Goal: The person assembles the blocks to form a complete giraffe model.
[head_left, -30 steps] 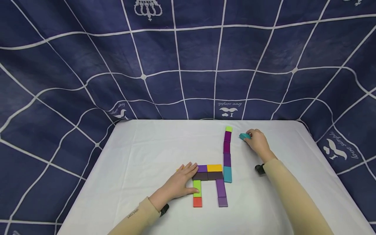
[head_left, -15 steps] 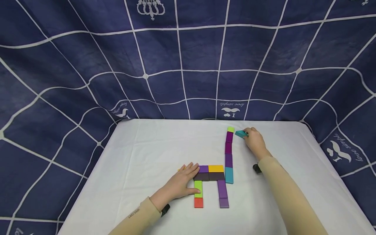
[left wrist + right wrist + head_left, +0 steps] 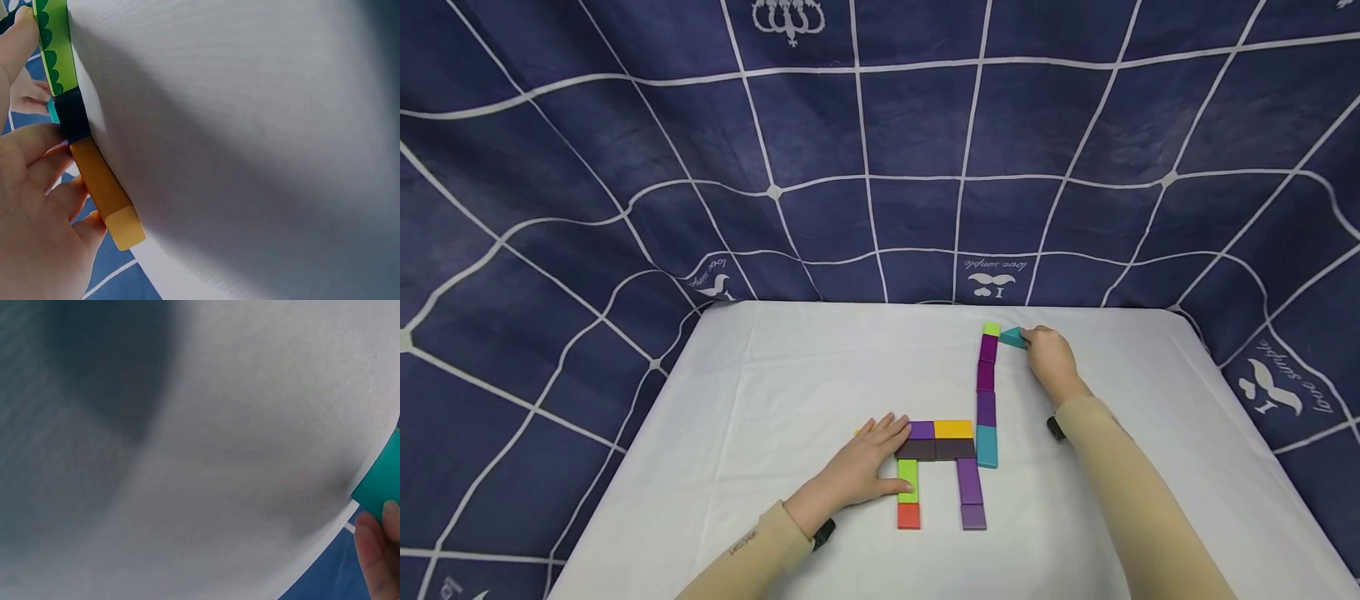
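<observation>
My right hand [image 3: 1052, 360] pinches a teal triangular tile [image 3: 1012, 337] by its right end. The tile's left point is close beside the top of a column of tiles; I cannot tell whether they touch. The column runs from a lime tile [image 3: 992, 329] through purple tiles [image 3: 987, 375] to a blue-teal tile [image 3: 987, 447]. With fingers spread, my left hand [image 3: 859, 471] rests on a flat tile figure, covering part of it. Dark brown tiles [image 3: 953, 449], a yellow tile [image 3: 953, 429] and a green tile [image 3: 56, 50] are around it. The right wrist view shows fingertips on the teal tile [image 3: 380, 481].
A white cloth [image 3: 760, 383] covers the table. Blue gridded fabric [image 3: 910, 150] hangs behind and at both sides. A red tile [image 3: 908, 516] and purple tiles [image 3: 970, 492] form two legs toward the front edge.
My right hand has moved the teal triangular tile leftward and slightly away from me, up to the lime end of the column. My left hand stays on the figure. The view shifted slightly.
</observation>
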A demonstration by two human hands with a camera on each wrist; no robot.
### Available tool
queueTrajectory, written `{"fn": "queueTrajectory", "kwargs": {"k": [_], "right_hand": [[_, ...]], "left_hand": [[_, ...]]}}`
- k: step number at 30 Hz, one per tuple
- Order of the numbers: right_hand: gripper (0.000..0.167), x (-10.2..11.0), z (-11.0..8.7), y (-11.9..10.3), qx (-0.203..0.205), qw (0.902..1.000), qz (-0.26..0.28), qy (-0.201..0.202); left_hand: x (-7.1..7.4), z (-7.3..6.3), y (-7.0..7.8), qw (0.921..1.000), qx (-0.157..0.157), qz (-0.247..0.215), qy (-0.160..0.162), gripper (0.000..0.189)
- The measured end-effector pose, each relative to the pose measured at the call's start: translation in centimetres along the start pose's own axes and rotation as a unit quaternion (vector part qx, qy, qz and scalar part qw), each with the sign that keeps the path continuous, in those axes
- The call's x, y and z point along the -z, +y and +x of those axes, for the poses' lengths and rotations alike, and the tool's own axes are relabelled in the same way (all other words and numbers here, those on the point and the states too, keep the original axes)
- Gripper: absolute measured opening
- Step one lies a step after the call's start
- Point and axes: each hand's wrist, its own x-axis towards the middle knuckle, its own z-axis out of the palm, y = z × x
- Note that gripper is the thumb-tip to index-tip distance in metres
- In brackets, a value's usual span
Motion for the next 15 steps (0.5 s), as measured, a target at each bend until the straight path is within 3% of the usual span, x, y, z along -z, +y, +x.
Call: {"fn": "queueTrajectory", "kwargs": {"k": [15], "right_hand": [[0.039,-0.09,0.28,0.19,0.018,0.9998,-0.005,-0.01]], "left_hand": [[-0.08,0.14,-0.04,1.0,-0.001,0.0,0.002,0.088]]}}
